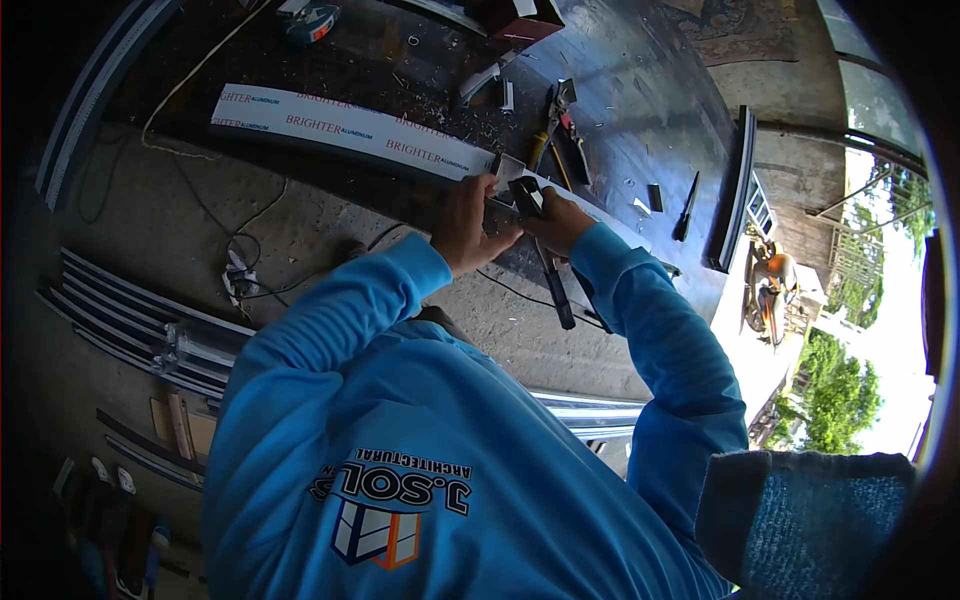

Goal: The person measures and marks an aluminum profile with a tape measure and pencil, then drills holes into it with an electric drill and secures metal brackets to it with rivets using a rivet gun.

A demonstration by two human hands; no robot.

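A long aluminum profile (350, 128), wrapped in white printed film, lies along the table's near edge. My left hand (464, 226) is at its near side, thumb spread from the fingers, fingertips against a small clear or metallic end piece (507, 178). My right hand (566, 222) is closed around a black tool (526, 196) with a blocky upper end. A dark, handle-like bar (556, 288) hangs below that hand; whether it belongs to the same tool I cannot tell. The right fingers are partly hidden.
Yellow- and red-handled snips (560, 140), a black pointed tool (687, 208) and metal scraps lie on the dark table (640, 110). A teal power tool (310, 24) is at the far left. Cords (240, 235) trail on the floor; stacked profiles (140, 320) lie to the left.
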